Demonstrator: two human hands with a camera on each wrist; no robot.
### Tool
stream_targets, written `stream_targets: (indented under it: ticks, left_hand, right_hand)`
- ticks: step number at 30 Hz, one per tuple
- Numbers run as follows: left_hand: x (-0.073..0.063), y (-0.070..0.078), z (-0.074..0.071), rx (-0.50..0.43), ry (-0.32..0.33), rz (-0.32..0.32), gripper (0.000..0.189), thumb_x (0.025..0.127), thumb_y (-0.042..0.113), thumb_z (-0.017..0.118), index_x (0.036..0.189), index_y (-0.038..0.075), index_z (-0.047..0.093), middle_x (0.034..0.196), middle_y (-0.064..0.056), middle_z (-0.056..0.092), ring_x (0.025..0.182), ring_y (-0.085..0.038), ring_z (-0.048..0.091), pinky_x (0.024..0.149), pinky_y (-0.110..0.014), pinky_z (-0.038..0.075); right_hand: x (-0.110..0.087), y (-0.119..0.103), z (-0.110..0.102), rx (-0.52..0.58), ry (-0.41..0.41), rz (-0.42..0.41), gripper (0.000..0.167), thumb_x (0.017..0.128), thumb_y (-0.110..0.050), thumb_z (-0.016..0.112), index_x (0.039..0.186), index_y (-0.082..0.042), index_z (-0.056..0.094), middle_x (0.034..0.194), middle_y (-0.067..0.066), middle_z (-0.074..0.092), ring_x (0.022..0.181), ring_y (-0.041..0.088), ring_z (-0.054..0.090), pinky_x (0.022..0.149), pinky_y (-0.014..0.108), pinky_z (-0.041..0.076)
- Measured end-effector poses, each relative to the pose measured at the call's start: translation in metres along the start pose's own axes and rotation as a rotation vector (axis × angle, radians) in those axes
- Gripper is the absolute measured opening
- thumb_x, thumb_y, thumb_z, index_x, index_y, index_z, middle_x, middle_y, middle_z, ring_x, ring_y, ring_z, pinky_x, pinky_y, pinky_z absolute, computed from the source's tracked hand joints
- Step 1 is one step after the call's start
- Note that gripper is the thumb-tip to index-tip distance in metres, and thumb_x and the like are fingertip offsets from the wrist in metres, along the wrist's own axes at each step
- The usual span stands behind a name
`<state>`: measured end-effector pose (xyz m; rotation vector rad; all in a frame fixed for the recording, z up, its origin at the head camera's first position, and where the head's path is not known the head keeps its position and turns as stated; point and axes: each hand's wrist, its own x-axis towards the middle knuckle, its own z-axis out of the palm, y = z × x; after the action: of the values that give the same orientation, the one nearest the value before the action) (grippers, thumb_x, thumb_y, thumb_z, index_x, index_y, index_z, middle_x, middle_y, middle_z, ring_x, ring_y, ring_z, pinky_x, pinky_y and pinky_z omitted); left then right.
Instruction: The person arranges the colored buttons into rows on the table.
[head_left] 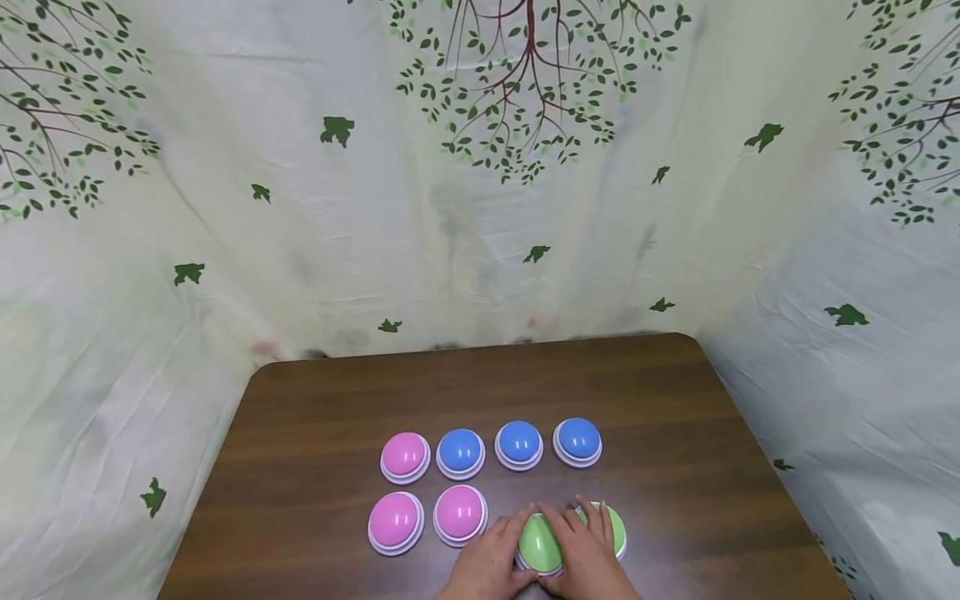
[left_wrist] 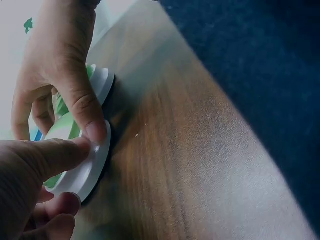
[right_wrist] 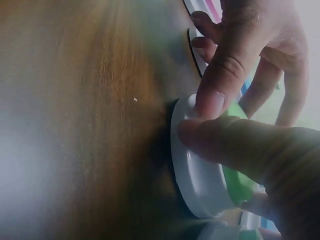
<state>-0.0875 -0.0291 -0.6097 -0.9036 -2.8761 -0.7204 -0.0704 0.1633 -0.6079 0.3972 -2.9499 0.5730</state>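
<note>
A green dome push button on a white round base sits at the near side of the table, held between both hands. My left hand grips its left side and my right hand its right side. In the right wrist view the two thumbs meet at the near edge of the white base. A second green button stands just right, partly hidden under the right hand's fingers. Close to the left hand's left is a pink button.
Another pink button stands at the near left. A back row has a pink button and three blue buttons. The brown wooden table meets a pale leaf-print cloth at the back and sides.
</note>
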Motion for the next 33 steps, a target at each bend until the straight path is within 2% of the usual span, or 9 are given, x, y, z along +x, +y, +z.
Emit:
stream_targets:
  ticks: [7,10,14,19,23,26,31,33]
  left_hand:
    - [0.007,-0.002,-0.006,0.056,0.022,0.041,0.088,0.073,0.042,0.088,0.147,0.014,0.049,0.107,-0.004,0.073,0.089,-0.016,0.071,0.07,-0.029,0.057]
    - [0.016,-0.006,-0.012,0.112,0.052,0.044,0.089,0.071,0.04,0.09,0.146,0.014,0.05,0.104,-0.003,0.074,0.083,-0.016,0.072,0.065,-0.029,0.055]
    - [0.029,-0.013,-0.019,0.178,0.071,0.012,0.092,0.068,0.039,0.092,0.146,0.015,0.049,0.1,-0.003,0.075,0.078,-0.018,0.072,0.06,-0.03,0.053]
    - [0.038,-0.017,-0.021,0.221,0.026,-0.041,0.098,0.065,0.036,0.093,0.148,0.013,0.046,0.091,-0.006,0.074,0.072,-0.02,0.07,0.055,-0.031,0.051]
    - [0.039,-0.018,-0.018,0.214,-0.023,-0.083,0.099,0.066,0.04,0.093,0.149,0.015,0.045,0.094,-0.008,0.075,0.073,-0.021,0.071,0.056,-0.031,0.052]
    - [0.039,-0.018,-0.016,0.207,-0.033,-0.102,0.099,0.068,0.042,0.092,0.15,0.016,0.045,0.097,-0.008,0.075,0.075,-0.021,0.071,0.057,-0.032,0.052]
    - [0.038,-0.017,-0.018,0.21,-0.024,-0.097,0.095,0.069,0.04,0.091,0.149,0.014,0.047,0.099,-0.007,0.075,0.078,-0.021,0.072,0.06,-0.032,0.053]
    - [0.038,-0.016,-0.018,0.205,-0.023,-0.088,0.091,0.069,0.04,0.091,0.147,0.014,0.05,0.107,-0.007,0.074,0.083,-0.021,0.072,0.062,-0.031,0.054]
  right_hand:
    - [0.005,0.003,0.003,-0.032,0.066,-0.026,0.098,0.05,-0.045,0.099,0.136,-0.02,0.06,0.11,0.008,0.072,0.125,0.043,0.054,0.106,0.076,0.028]
    - [0.016,0.004,0.003,-0.017,0.083,-0.028,0.099,0.05,-0.044,0.099,0.138,-0.021,0.06,0.11,0.006,0.074,0.126,0.043,0.053,0.108,0.076,0.024]
    - [0.035,0.003,0.004,0.012,0.118,-0.024,0.099,0.049,-0.04,0.1,0.138,-0.02,0.06,0.111,0.005,0.076,0.126,0.043,0.053,0.11,0.074,0.021]
    - [0.048,0.0,0.009,0.021,0.071,-0.007,0.096,0.052,-0.04,0.099,0.137,-0.017,0.06,0.112,0.006,0.076,0.126,0.042,0.053,0.111,0.074,0.021]
    - [0.048,-0.001,0.012,0.02,0.047,0.015,0.095,0.054,-0.043,0.099,0.136,-0.018,0.061,0.114,0.005,0.076,0.127,0.042,0.053,0.112,0.074,0.02]
    - [0.047,0.0,0.013,0.018,0.055,0.021,0.095,0.054,-0.045,0.098,0.136,-0.018,0.062,0.114,0.005,0.076,0.127,0.041,0.053,0.112,0.073,0.02]
    - [0.048,0.002,0.014,0.014,0.054,0.012,0.095,0.054,-0.045,0.098,0.137,-0.018,0.06,0.114,0.005,0.076,0.128,0.04,0.053,0.113,0.072,0.02]
    - [0.047,0.002,0.013,0.011,0.068,0.014,0.095,0.054,-0.046,0.097,0.137,-0.017,0.06,0.115,0.006,0.075,0.128,0.04,0.054,0.113,0.072,0.021]
